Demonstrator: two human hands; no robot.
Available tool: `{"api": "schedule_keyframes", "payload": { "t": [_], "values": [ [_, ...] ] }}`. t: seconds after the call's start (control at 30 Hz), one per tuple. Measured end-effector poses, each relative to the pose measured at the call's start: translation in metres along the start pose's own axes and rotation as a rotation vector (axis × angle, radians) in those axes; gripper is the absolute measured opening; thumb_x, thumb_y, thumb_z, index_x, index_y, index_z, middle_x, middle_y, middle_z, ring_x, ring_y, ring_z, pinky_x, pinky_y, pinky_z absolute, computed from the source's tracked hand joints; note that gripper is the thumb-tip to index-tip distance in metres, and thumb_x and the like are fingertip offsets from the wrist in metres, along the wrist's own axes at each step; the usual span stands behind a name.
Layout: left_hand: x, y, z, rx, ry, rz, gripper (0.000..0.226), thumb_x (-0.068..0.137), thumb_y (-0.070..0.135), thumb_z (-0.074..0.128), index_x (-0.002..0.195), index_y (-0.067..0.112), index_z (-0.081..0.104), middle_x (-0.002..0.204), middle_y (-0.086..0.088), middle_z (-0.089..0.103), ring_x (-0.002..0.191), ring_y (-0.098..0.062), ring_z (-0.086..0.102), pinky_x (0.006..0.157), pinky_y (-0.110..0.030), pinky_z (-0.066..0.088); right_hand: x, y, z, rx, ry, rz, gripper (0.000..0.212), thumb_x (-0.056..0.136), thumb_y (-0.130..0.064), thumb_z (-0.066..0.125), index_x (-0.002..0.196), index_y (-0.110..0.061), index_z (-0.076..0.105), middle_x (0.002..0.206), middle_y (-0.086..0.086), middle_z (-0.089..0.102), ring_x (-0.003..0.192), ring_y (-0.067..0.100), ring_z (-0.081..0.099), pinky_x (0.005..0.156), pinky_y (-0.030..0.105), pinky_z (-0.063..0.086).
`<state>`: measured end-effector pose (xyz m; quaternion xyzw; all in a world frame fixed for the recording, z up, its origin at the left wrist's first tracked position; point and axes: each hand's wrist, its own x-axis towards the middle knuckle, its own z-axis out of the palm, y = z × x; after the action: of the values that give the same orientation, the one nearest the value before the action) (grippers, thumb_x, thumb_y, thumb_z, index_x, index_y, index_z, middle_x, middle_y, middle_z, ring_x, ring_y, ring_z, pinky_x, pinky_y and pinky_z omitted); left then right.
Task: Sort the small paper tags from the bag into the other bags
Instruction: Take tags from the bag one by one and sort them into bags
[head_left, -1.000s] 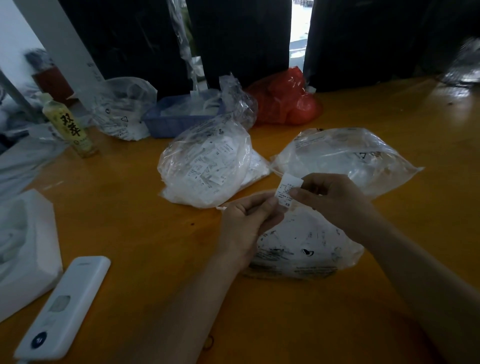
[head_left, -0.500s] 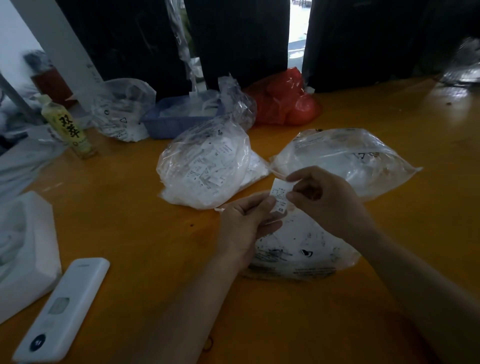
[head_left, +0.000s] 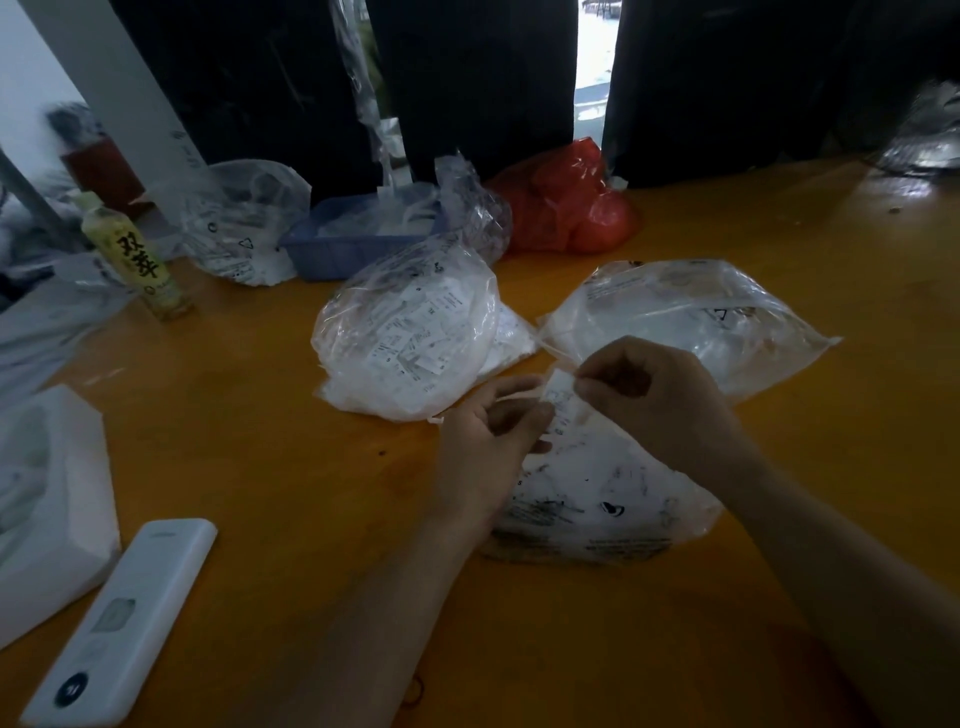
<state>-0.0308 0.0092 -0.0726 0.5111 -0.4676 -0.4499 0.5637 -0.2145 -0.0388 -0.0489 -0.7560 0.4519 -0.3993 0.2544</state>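
The orange table (head_left: 260, 467) carries everything. Beyond the right hand lies a flat clear bag (head_left: 691, 317), and beyond the left hand a bulging clear bag (head_left: 410, 338) packed with printed tags. Under both hands sits a third, printed bag (head_left: 597, 493), its near end toward the person. Far to the left of the left hand rest a white foam block (head_left: 57, 499) and a white remote (head_left: 130, 618); farther off stand a yellow bottle (head_left: 135, 254), a blue tray (head_left: 358, 239) and a red bag (head_left: 566, 208).

The right hand (head_left: 660, 400) is curled, thumb and forefinger pinching the upper edge of one small paper tag (head_left: 561, 395). The left hand (head_left: 493, 436) holds the tag's lower end between thumb and fingers, though the dim light makes the exact contact hard to read. The tag hangs between the two hands, just above the printed bag's mouth.

Compared with half a second ago, both hands have drifted slightly lower and closer together, and the tag shows less of its face, seemingly more covered by the right hand's fingers. The bags have not shifted.
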Motion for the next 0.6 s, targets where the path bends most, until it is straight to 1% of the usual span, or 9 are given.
{"api": "schedule_keyframes", "payload": {
  "t": [0.1, 0.17, 0.2, 0.27, 0.33, 0.37, 0.43, 0.53, 0.6],
  "values": [
    [0.004, 0.013, -0.008, 0.281, 0.089, 0.231, 0.030, 0.094, 0.016, 0.075, 0.119, 0.031, 0.069, 0.103, 0.011, 0.078, 0.090, -0.004, 0.075, 0.074, -0.021, 0.061, 0.007, 0.010, -0.009, -0.001, 0.077, 0.051, 0.002, 0.094, -0.035, 0.068, 0.095, -0.035, 0.070, 0.081, -0.021, 0.068, 0.079, -0.005, 0.064, 0.067, 0.007, 0.050],
    [0.014, 0.027, -0.021, 0.417, 0.213, 0.385, 0.033, 0.096, 0.014, 0.073, 0.124, 0.030, 0.067, 0.114, 0.014, 0.074, 0.092, -0.001, 0.073, 0.075, -0.017, 0.060, 0.014, 0.026, -0.020, -0.151, 0.248, 0.068, 0.008, 0.097, -0.030, 0.066, 0.103, -0.030, 0.071, 0.087, -0.024, 0.067, 0.077, -0.011, 0.061, 0.064, 0.001, 0.042],
    [0.022, 0.035, -0.031, 0.500, 0.300, 0.455, 0.032, 0.096, 0.012, 0.072, 0.125, 0.027, 0.068, 0.117, 0.012, 0.072, 0.090, -0.001, 0.072, 0.075, -0.014, 0.058, 0.019, 0.036, -0.027, -0.251, 0.314, 0.098, 0.012, 0.098, -0.027, 0.065, 0.107, -0.024, 0.074, 0.093, -0.017, 0.071, 0.078, -0.008, 0.061, 0.068, 0.002, 0.039],
    [0.043, 0.047, -0.055, 0.715, 0.468, 0.534, 0.028, 0.098, 0.008, 0.069, 0.123, 0.019, 0.072, 0.124, 0.002, 0.069, 0.093, -0.003, 0.068, 0.079, -0.011, 0.054, 0.028, 0.062, -0.040, -0.467, 0.276, 0.179, 0.021, 0.100, -0.022, 0.063, 0.117, -0.015, 0.073, 0.112, 0.003, 0.075, 0.098, 0.013, 0.066, 0.085, 0.023, 0.045],
    [0.064, 0.051, -0.074, 0.912, 0.534, 0.477, 0.025, 0.100, 0.005, 0.065, 0.121, 0.013, 0.075, 0.130, -0.006, 0.065, 0.107, -0.016, 0.066, 0.088, -0.019, 0.051, 0.031, 0.083, -0.045, -0.704, 0.053, 0.300, 0.035, 0.101, -0.029, 0.061, 0.134, -0.019, 0.064, 0.132, 0.014, 0.066, 0.125, 0.029, 0.056, 0.107, 0.039, 0.037],
    [0.073, 0.049, -0.081, 0.992, 0.517, 0.424, 0.026, 0.100, 0.004, 0.062, 0.121, 0.012, 0.075, 0.132, -0.009, 0.064, 0.113, -0.022, 0.064, 0.093, -0.023, 0.050, 0.031, 0.089, -0.045, -0.792, -0.054, 0.340, 0.041, 0.101, -0.035, 0.059, 0.141, -0.024, 0.058, 0.139, 0.016, 0.060, 0.132, 0.031, 0.049, 0.112, 0.041, 0.031],
    [0.088, 0.040, -0.087, 1.142, 0.419, 0.318, 0.028, 0.101, 0.003, 0.060, 0.121, 0.014, 0.075, 0.137, -0.010, 0.060, 0.121, -0.027, 0.058, 0.098, -0.027, 0.044, 0.030, 0.095, -0.042, -0.853, -0.137, 0.352, 0.045, 0.101, -0.043, 0.055, 0.144, -0.032, 0.054, 0.142, 0.016, 0.055, 0.133, 0.033, 0.045, 0.111, 0.043, 0.032],
    [0.098, 0.028, -0.082, 1.389, 0.260, 0.193, 0.040, 0.103, 0.010, 0.054, 0.130, 0.034, 0.070, 0.148, 0.000, 0.050, 0.132, -0.033, 0.039, 0.107, -0.043, 0.032, 0.031, 0.097, -0.041, -0.849, -0.059, 0.284, 0.030, 0.100, -0.036, 0.059, 0.127, -0.030, 0.069, 0.128, 0.014, 0.062, 0.117, 0.032, 0.054, 0.102, 0.043, 0.043],
    [0.101, 0.027, -0.078, 1.442, 0.175, 0.155, 0.053, 0.100, 0.010, 0.051, 0.138, 0.046, 0.061, 0.150, 0.003, 0.044, 0.134, -0.034, 0.030, 0.109, -0.051, 0.028, 0.031, 0.096, -0.043, -0.854, -0.031, 0.267, 0.025, 0.099, -0.029, 0.059, 0.120, -0.024, 0.073, 0.119, 0.012, 0.067, 0.111, 0.030, 0.057, 0.098, 0.042, 0.045]
  ]
}}
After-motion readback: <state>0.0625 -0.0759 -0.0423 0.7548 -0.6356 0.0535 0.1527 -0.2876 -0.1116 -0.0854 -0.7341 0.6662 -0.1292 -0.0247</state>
